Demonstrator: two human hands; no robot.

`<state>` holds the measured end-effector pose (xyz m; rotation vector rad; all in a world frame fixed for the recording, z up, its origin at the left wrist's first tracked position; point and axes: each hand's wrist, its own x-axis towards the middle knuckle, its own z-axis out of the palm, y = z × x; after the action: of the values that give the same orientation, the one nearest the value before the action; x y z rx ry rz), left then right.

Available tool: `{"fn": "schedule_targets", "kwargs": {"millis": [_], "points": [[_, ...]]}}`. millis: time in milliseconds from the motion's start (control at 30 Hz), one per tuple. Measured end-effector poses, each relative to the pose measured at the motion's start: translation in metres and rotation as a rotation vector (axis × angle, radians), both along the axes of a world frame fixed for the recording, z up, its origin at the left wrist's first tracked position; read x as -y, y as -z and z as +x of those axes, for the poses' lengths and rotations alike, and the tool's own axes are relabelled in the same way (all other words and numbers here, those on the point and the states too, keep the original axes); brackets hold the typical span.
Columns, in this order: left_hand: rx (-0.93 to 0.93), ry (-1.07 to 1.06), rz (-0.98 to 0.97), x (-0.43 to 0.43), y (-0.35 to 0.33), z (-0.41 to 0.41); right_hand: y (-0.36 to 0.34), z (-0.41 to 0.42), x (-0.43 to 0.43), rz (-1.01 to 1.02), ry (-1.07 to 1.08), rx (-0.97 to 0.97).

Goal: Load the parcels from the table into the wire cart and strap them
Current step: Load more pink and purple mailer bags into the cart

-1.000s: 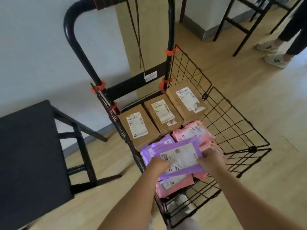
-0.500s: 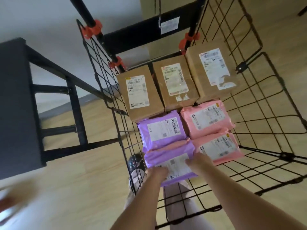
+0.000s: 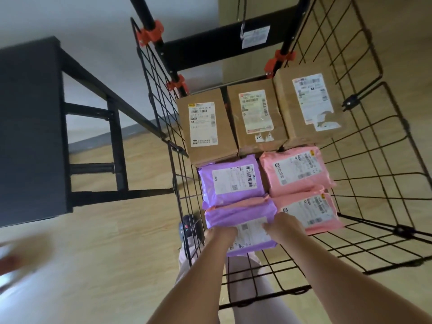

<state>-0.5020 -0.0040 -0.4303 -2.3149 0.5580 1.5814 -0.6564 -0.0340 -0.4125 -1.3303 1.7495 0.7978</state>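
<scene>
I should seat the purple plastic mailer (image 3: 240, 212), gripped by left hand (image 3: 221, 233) and right hand (image 3: 284, 226), flat at the wire cart's (image 3: 348, 104) six o'clock.

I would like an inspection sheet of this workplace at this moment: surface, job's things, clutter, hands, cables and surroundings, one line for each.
Surface: wire cart, parcels on its left part, bare wire on the right.
Job's things: three brown boxes in the back row; far purple bag and near purple bag on the left; far pink bag and near pink bag on the right; no strap over them.
Clutter: blurred thing at the left edge, cannot tell what.
Hands: left hand and right hand both hold the near purple bag at its near end.
Cables: dark cord with a hook hangs at the cart's back bar.
Surroundings: black table left of the cart; wooden floor; pale wall.
</scene>
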Motion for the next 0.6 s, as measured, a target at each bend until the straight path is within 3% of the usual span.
{"fn": "schedule_targets", "kwargs": {"millis": [433,600], "points": [[0.007,-0.028,-0.156,0.033,-0.094,0.005,-0.091,0.018,0.021,-0.136,0.088,0.052],[-0.023,0.059,-0.276,0.045,-0.132,0.013,-0.129,0.035,0.038,-0.206,-0.028,0.083]]}}
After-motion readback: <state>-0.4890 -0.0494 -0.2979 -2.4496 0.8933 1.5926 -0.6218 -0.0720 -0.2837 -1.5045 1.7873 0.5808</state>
